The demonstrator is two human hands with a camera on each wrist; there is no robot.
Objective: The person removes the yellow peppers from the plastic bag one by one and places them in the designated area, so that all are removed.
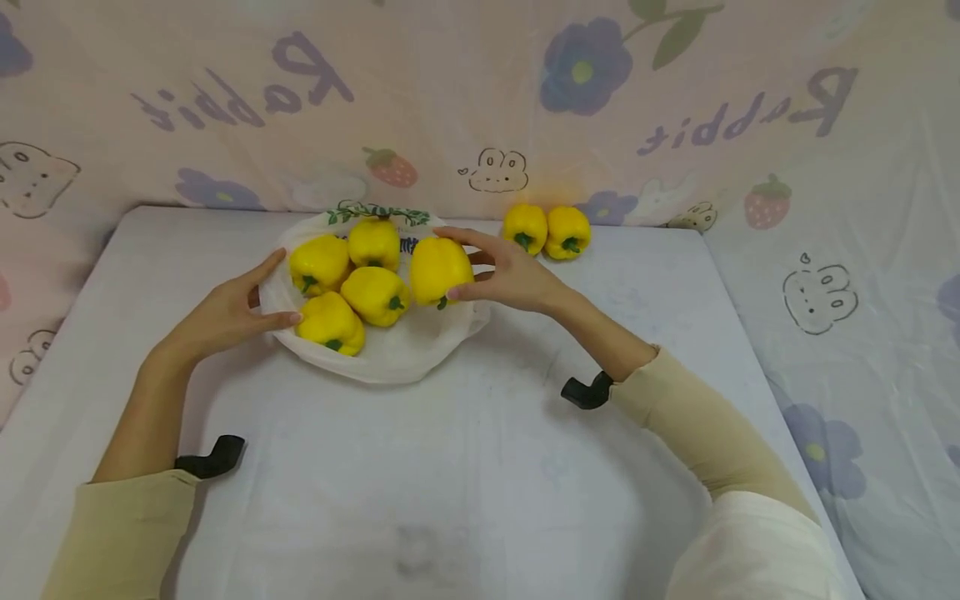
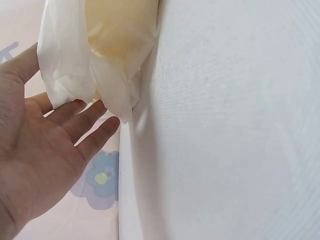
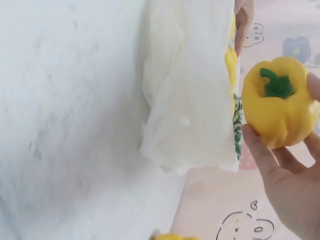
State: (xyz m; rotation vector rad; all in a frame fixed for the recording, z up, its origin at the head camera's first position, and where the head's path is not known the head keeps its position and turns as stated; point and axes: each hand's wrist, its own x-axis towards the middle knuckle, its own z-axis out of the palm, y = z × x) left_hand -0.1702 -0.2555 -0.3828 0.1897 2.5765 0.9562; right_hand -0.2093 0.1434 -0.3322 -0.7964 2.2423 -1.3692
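Note:
My right hand holds a yellow bell pepper between thumb and fingers over the right side of a white plastic bag. In the right wrist view this bell pepper is level with the bag's mouth, its green stem facing the camera. Several more yellow bell peppers lie in the wide mouth of the bag. My left hand holds the bag's left rim, with the thumb over the edge beside a pepper. From the left wrist, the fingers show against the outside of the bag.
Two more yellow bell peppers stand side by side at the table's back edge, right of the bag. Behind the white table hangs a patterned curtain. A black wrist mount sticks out from each sleeve.

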